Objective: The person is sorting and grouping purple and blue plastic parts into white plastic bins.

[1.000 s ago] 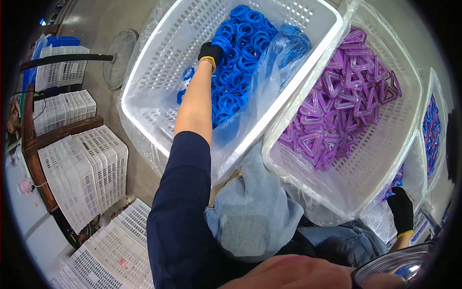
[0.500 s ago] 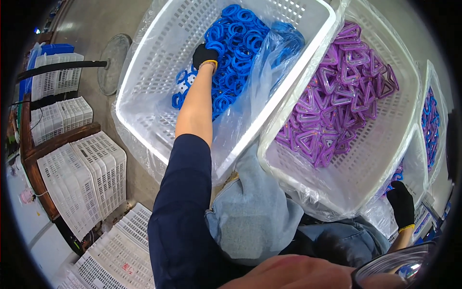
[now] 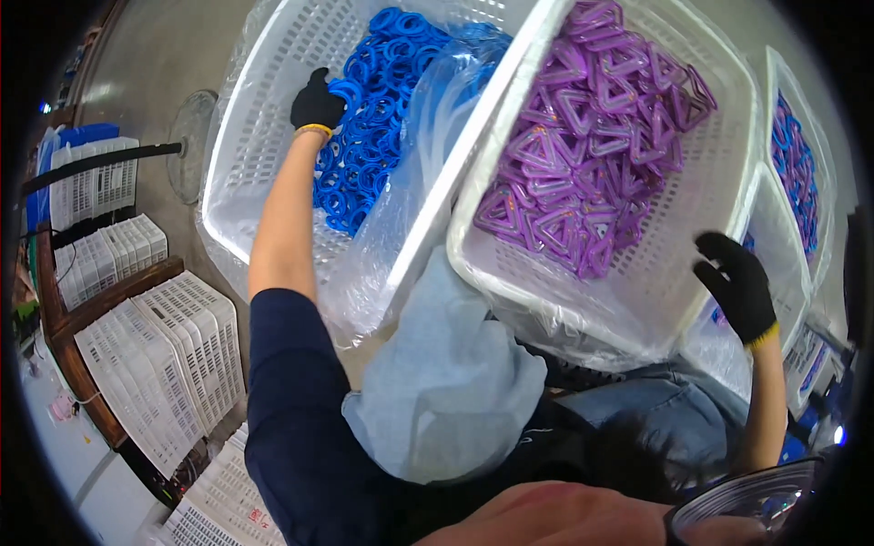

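My left hand (image 3: 316, 104), in a black glove with a yellow cuff, is at the left side of a heap of blue rings (image 3: 371, 123) in a white plastic basket (image 3: 235, 173). A blue ring (image 3: 348, 93) sits against its fingers and appears gripped; one finger sticks out, the others are partly hidden. My right hand (image 3: 739, 284), gloved alike, hovers over the right rim of a second white basket (image 3: 706, 196), fingers apart and with nothing visible in them. Purple triangular frames (image 3: 592, 146) fill much of that second basket.
Clear plastic sheeting (image 3: 414, 168) lines the baskets. Farther right stands a bin of mixed blue and purple pieces (image 3: 795, 177). White crates (image 3: 164, 355) are stacked at left beside a wooden beam (image 3: 118, 296). A black bar (image 3: 109, 164) reaches toward a round base (image 3: 193, 146).
My left hand has shifted left with a blue ring by its fingers. My right hand has risen from the low bin on the right and its fingers have spread. The whole view has shifted slightly.
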Motion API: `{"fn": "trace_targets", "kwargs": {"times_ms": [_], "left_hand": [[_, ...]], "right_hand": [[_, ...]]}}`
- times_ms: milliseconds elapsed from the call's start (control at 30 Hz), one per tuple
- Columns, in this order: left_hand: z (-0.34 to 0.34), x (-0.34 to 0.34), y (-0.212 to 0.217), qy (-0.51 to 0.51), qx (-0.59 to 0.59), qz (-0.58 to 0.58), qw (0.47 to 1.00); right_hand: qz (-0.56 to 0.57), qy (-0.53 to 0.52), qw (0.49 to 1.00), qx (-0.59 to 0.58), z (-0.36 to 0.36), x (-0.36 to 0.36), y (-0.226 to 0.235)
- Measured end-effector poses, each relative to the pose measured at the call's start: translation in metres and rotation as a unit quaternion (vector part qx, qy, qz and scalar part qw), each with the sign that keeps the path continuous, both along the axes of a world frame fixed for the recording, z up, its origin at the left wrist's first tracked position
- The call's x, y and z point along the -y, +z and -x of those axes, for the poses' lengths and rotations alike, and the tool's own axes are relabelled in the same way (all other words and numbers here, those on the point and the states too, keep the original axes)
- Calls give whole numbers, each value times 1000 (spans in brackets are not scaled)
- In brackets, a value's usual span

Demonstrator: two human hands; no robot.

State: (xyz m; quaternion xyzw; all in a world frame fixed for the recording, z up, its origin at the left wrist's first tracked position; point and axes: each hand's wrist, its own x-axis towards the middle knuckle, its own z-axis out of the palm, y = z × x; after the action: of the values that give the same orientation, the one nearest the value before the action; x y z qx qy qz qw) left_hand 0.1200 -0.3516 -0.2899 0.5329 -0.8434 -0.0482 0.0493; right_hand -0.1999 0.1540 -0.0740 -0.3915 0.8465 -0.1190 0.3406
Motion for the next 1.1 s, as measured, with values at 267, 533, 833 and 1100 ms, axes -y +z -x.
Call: {"fn": "trace_targets", "kwargs": {"times_ms": [267, 533, 833, 1100], "left_hand": [[38, -48, 65, -185, -171, 5, 968], [25, -123, 193, -206, -475, -303, 800], [66, -238, 281, -356, -559, -351, 662], [131, -320, 333, -578, -441, -445, 523]], "right_hand": [[196, 262, 930, -166, -7, 86, -211], [200, 230, 880, -364, -48, 140, -271], [274, 60, 946, -164, -32, 59, -74], [409, -228, 850, 241, -102, -50, 139]]}}
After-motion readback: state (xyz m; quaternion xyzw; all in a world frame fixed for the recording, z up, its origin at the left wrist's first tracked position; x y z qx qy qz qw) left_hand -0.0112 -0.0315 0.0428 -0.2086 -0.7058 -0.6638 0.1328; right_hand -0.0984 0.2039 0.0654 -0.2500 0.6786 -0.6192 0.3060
